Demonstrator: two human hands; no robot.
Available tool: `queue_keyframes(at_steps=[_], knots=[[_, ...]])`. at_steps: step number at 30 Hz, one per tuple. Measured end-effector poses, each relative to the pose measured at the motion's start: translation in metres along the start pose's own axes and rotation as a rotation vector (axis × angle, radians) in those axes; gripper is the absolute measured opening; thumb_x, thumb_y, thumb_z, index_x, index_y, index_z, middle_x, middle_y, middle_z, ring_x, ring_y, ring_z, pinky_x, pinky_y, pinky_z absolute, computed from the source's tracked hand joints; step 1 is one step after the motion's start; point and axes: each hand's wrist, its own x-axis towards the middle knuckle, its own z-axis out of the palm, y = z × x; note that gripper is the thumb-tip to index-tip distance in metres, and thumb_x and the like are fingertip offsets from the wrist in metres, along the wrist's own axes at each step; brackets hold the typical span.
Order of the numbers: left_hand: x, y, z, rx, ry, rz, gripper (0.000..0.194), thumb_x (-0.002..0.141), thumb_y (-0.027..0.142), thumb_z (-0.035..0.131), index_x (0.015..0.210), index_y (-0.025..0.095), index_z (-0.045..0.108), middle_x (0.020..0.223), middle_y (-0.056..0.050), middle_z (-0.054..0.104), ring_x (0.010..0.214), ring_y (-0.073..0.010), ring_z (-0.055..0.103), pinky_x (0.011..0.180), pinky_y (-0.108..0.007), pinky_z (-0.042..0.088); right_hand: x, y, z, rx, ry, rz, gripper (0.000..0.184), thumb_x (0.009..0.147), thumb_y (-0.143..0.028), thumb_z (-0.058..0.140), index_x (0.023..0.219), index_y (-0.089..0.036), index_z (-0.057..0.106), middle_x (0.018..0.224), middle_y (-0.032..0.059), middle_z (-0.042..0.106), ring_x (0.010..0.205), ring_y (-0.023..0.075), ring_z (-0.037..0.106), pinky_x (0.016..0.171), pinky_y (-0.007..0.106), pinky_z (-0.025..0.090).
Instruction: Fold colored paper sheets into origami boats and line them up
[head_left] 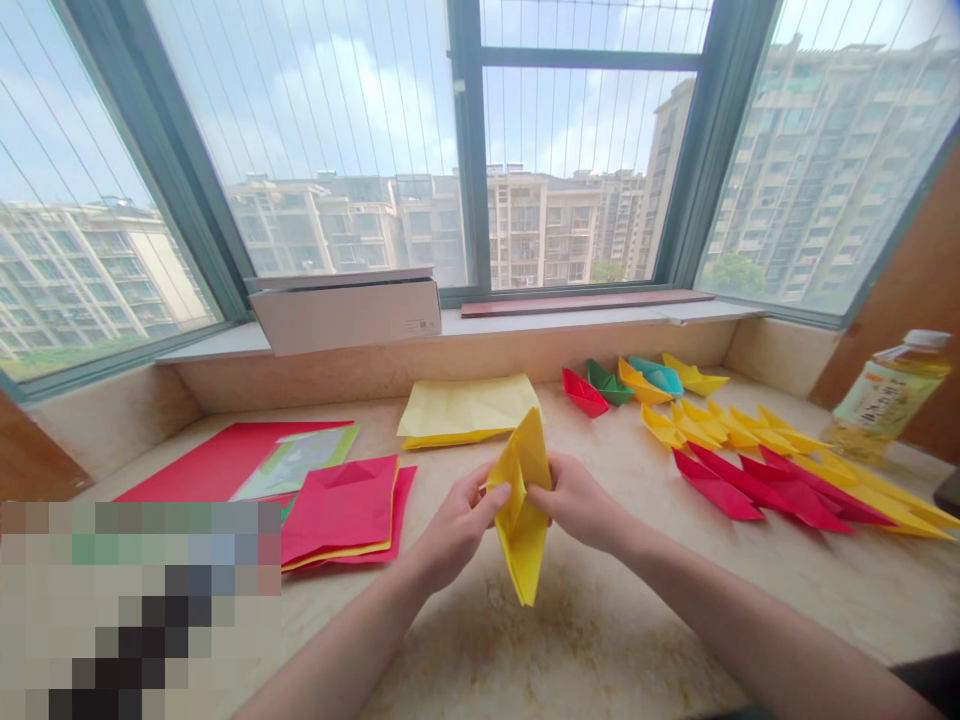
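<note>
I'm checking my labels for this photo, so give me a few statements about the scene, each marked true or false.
1. The left hand and right hand hold one yellow folded paper between them. True.

2. The yellow folded paper lies out of both hands' grasp. False: both hands hold it.

3. The bottle has a white cap. True.

4. The bottle stands to the left of the red-topped paper stack. False: it stands at the far right, and the stack lies to the left of the hands.

5. A white box rests at the window. True.

6. The back row of paper boats is all green. False: it also has red, blue and yellow ones.
</note>
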Motion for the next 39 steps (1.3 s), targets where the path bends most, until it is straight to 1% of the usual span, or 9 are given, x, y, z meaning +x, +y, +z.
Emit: queue_keyframes(at_steps=[4,8,12,15,20,25,32,37,39], knots=[[-0.001,0.002,0.004,0.108,0.033,0.054,0.037,0.083,0.031,0.064,0.119,0.021,0.067,0.105,-0.007,0.072,0.101,-0.0280,0.064,0.089,-0.035,0.048,0.000,0.000,0.005,0.013,0.044,-0.032,0.021,0.067,-0.010,0.048,0.083,-0.017,0.059,0.065,-0.0035,0.057,0.050,0.0094,0.049,0.045,0.020,0.038],[0.001,0.003,0.007,0.216,0.084,0.104,0.036,0.082,0.020,0.058,0.116,0.020,0.067,0.102,-0.005,0.072,0.097,-0.0260,0.063,0.088,-0.033,0.047,0.000,0.005,0.010,-0.053,0.134,-0.088,0.017,0.072,-0.011,0.048,0.083,-0.018,0.059,0.068,-0.0026,0.059,0.055,0.0109,0.052,0.051,0.022,0.040],[0.003,0.000,0.009,0.227,0.103,0.119,0.040,0.075,0.012,0.057,0.112,0.019,0.067,0.106,-0.006,0.070,0.099,-0.0266,0.062,0.087,-0.033,0.047,0.000,0.008,0.013,-0.085,0.154,-0.142,0.013,0.078,-0.011,0.047,0.080,-0.017,0.059,0.074,-0.0003,0.061,0.066,0.0136,0.055,0.058,0.023,0.043],[0.005,-0.002,0.009,0.243,0.139,0.138,0.037,0.072,0.011,0.058,0.107,0.018,0.069,0.103,-0.007,0.070,0.099,-0.0276,0.061,0.087,-0.034,0.046,-0.001,0.006,0.014,-0.117,0.158,-0.168,0.014,0.079,-0.011,0.047,0.081,-0.017,0.059,0.074,-0.0003,0.061,0.067,0.0140,0.055,0.059,0.024,0.042],[0.005,0.000,0.008,0.254,0.173,0.115,0.034,0.074,0.012,0.056,0.105,0.018,0.070,0.091,-0.005,0.070,0.092,-0.0259,0.061,0.084,-0.033,0.046,-0.002,0.004,0.015,-0.147,0.150,-0.165,0.014,0.079,-0.011,0.047,0.082,-0.017,0.060,0.076,0.0004,0.061,0.069,0.0148,0.055,0.060,0.024,0.042],[0.002,0.005,0.013,0.243,0.208,0.097,0.034,0.076,0.014,0.053,0.106,0.016,0.068,0.084,-0.003,0.067,0.087,-0.0233,0.060,0.079,-0.030,0.045,-0.002,0.003,0.014,-0.113,0.139,-0.145,0.010,0.078,-0.013,0.048,0.077,-0.017,0.058,0.072,0.0003,0.059,0.065,0.0136,0.052,0.056,0.024,0.040],[0.002,0.011,0.013,0.247,0.190,0.064,0.030,0.079,0.017,0.050,0.103,0.015,0.068,0.089,-0.003,0.069,0.089,-0.0220,0.058,0.079,-0.029,0.044,-0.001,0.002,0.012,-0.068,0.115,-0.107,0.009,0.078,-0.016,0.048,0.076,-0.016,0.057,0.071,0.0002,0.058,0.064,0.0131,0.052,0.055,0.023,0.039],[0.003,0.010,0.007,0.247,0.171,0.034,0.030,0.078,0.016,0.051,0.102,0.014,0.068,0.089,-0.003,0.069,0.088,-0.0222,0.059,0.079,-0.029,0.044,0.000,0.007,0.010,-0.053,0.037,-0.094,0.011,0.083,-0.021,0.049,0.084,-0.017,0.059,0.066,-0.0027,0.055,0.054,0.0104,0.047,0.051,0.022,0.036],[0.003,0.007,0.005,0.229,0.155,0.008,0.029,0.077,0.017,0.051,0.101,0.014,0.068,0.089,-0.004,0.069,0.085,-0.0215,0.058,0.077,-0.029,0.044,0.000,0.009,0.009,-0.069,0.030,-0.099,0.012,0.084,-0.021,0.048,0.085,-0.017,0.059,0.066,-0.0026,0.055,0.055,0.0104,0.047,0.051,0.022,0.037]])
